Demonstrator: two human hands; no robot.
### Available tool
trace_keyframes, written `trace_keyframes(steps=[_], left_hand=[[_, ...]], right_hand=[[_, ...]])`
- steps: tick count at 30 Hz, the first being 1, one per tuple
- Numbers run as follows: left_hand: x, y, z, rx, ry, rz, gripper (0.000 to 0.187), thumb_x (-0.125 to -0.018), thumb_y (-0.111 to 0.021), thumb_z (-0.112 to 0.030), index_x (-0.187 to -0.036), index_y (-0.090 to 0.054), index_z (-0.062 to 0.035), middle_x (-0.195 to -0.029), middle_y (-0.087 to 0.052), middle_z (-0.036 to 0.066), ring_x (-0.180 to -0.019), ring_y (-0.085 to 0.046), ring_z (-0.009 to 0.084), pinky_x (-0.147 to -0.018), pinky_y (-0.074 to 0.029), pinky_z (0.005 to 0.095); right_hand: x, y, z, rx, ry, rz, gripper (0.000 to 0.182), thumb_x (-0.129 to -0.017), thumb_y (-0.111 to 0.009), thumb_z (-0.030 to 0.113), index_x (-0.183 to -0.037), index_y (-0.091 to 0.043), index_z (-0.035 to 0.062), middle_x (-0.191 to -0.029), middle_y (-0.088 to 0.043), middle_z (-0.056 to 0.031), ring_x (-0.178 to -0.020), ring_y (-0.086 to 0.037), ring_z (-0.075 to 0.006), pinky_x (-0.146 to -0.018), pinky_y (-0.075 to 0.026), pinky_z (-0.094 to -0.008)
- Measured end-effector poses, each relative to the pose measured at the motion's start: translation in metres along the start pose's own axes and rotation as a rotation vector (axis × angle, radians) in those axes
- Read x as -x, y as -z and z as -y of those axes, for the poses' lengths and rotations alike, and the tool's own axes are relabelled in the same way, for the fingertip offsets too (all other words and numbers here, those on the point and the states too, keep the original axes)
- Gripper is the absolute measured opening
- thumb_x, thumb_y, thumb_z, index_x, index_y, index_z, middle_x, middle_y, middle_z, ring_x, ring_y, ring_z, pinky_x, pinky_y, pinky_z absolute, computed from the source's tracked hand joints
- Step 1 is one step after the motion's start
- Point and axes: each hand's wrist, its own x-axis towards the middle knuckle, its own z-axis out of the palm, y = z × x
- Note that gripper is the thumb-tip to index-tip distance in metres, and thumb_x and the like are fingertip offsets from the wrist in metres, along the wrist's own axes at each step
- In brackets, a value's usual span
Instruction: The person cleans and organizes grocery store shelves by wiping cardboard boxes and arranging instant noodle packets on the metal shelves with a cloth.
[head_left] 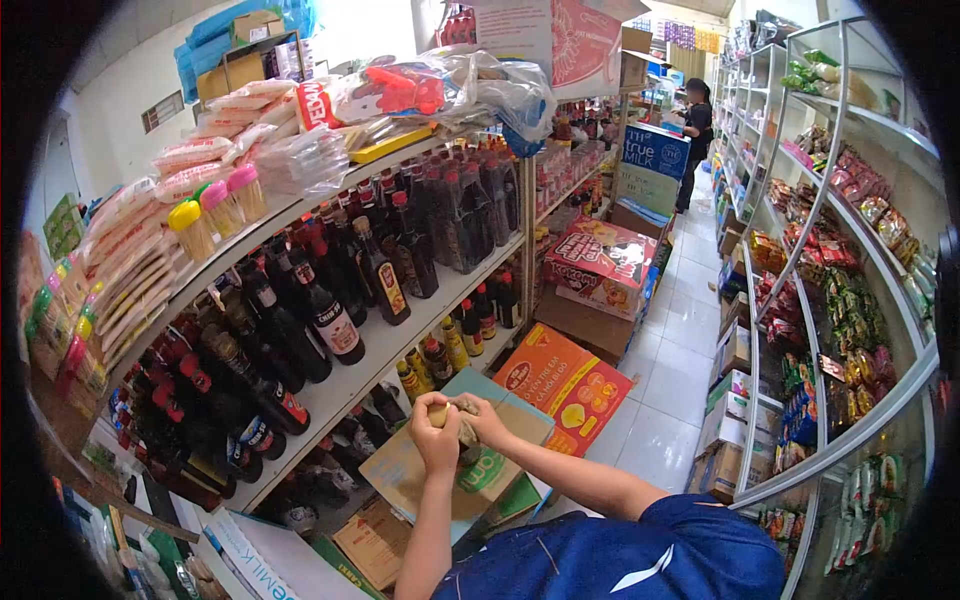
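Note:
My left hand and my right hand are close together in front of the lower shelf, above a cardboard box with green print. Both sets of fingers are closed around a small tan and brownish thing. Its kind is hard to make out, since the fingers cover much of it. Just beyond my hands, small bottles with yellow labels stand on the lower shelf. An orange-red carton lies to the right of my hands.
Shelving on the left bears rows of dark sauce bottles. White packets and toothpick jars sit on top. A tiled aisle runs past stacked cartons towards another person. Snack shelves line the right side.

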Motion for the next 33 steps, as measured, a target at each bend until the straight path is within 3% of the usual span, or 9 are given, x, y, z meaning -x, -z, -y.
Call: trace_keyframes(steps=[3, 7, 11, 13, 15, 21, 24, 28, 33], left_hand=[[0.014, 0.002, 0.004, -0.164, -0.133, 0.025, 0.018, -0.07, -0.063, -0.005, -0.078, -0.047, -0.0046, -0.078, -0.049, 0.004, -0.07, -0.048, 0.0126, -0.066, -0.04, 0.0249], [0.032, -0.004, -0.007, -0.305, -0.222, 0.065, 0.022, -0.064, -0.068, -0.003, -0.075, -0.049, -0.0043, -0.076, -0.052, 0.006, -0.071, -0.052, 0.0169, -0.067, -0.042, 0.0276], [0.046, -0.013, -0.009, -0.238, -0.35, 0.094, 0.02, -0.063, -0.067, -0.001, -0.075, -0.052, -0.005, -0.077, -0.055, 0.007, -0.071, -0.055, 0.0182, -0.067, -0.044, 0.0291], [0.047, -0.009, -0.006, -0.226, -0.338, 0.129, 0.019, -0.064, -0.066, 0.001, -0.075, -0.052, -0.005, -0.077, -0.056, 0.007, -0.072, -0.056, 0.0175, -0.067, -0.044, 0.0292], [0.041, -0.004, 0.009, -0.118, -0.438, 0.199, 0.024, -0.062, -0.067, -0.002, -0.079, -0.051, -0.0056, -0.076, -0.057, 0.007, -0.072, -0.057, 0.0208, -0.066, -0.045, 0.0297], [0.02, 0.01, 0.006, 0.045, -0.217, 0.221, 0.017, -0.061, -0.063, 0.0, -0.075, -0.055, -0.0043, -0.072, -0.06, 0.004, -0.066, -0.057, 0.0127, -0.065, -0.045, 0.026], [0.023, 0.022, 0.001, 0.112, -0.086, 0.238, 0.016, -0.062, -0.062, 0.002, -0.074, -0.054, -0.0042, -0.072, -0.058, 0.004, -0.068, -0.056, 0.0126, -0.065, -0.044, 0.0256], [0.037, 0.027, 0.001, 0.227, -0.079, 0.324, 0.017, -0.061, -0.062, 0.003, -0.073, -0.053, -0.0045, -0.073, -0.057, 0.005, -0.071, -0.055, 0.0133, -0.066, -0.043, 0.0259], [0.045, 0.026, 0.001, 0.196, -0.081, 0.346, 0.018, -0.061, -0.063, 0.004, -0.072, -0.052, -0.0055, -0.073, -0.056, 0.004, -0.071, -0.055, 0.0138, -0.067, -0.043, 0.0267]], right_hand=[[0.003, 0.015, 0.003, -0.004, -0.235, 0.094, 0.024, -0.079, -0.05, 0.015, -0.096, -0.054, -0.0016, -0.092, -0.058, -0.0066, -0.087, -0.051, -0.0122, -0.076, -0.041, -0.0259], [0.019, 0.02, -0.003, -0.068, -0.24, 0.096, 0.027, -0.081, -0.051, 0.015, -0.102, -0.054, -0.0021, -0.094, -0.058, -0.0074, -0.084, -0.053, -0.0138, -0.076, -0.043, -0.0262], [0.026, 0.026, 0.034, -0.635, -0.317, 0.248, 0.036, -0.087, -0.042, 0.026, -0.107, -0.053, -0.0008, -0.104, -0.055, -0.0115, -0.095, -0.051, -0.018, -0.087, -0.037, -0.0299], [0.028, 0.026, 0.036, -0.554, -0.263, 0.273, 0.035, -0.088, -0.04, 0.027, -0.105, -0.054, -0.0006, -0.103, -0.055, -0.011, -0.096, -0.051, -0.019, -0.088, -0.036, -0.03], [0.024, 0.021, 0.019, -0.102, 0.06, 0.286, 0.034, -0.089, -0.04, 0.026, -0.1, -0.055, -0.0022, -0.099, -0.055, -0.0098, -0.093, -0.051, -0.0187, -0.086, -0.037, -0.0297], [0.011, 0.011, 0.017, 0.0, 0.024, 0.147, 0.025, -0.08, -0.051, 0.021, -0.086, -0.057, -0.0031, -0.086, -0.057, -0.0064, -0.084, -0.052, -0.014, -0.076, -0.041, -0.0267], [0.003, 0.015, 0.001, -0.017, -0.164, 0.144, 0.026, -0.079, -0.055, 0.023, -0.079, -0.059, -0.0024, -0.074, -0.057, -0.0047, -0.072, -0.051, -0.0105, -0.067, -0.041, -0.0251], [0.014, 0.036, -0.065, 0.094, -0.335, 0.042, 0.027, -0.078, -0.055, 0.022, -0.087, -0.06, -0.0028, -0.081, -0.061, -0.007, -0.075, -0.053, -0.0124, -0.068, -0.042, -0.027], [0.014, 0.023, -0.012, -0.049, -0.174, 0.076, 0.023, -0.076, -0.057, 0.02, -0.083, -0.06, -0.0022, -0.081, -0.061, -0.0066, -0.076, -0.053, -0.0117, -0.068, -0.042, -0.0262]])
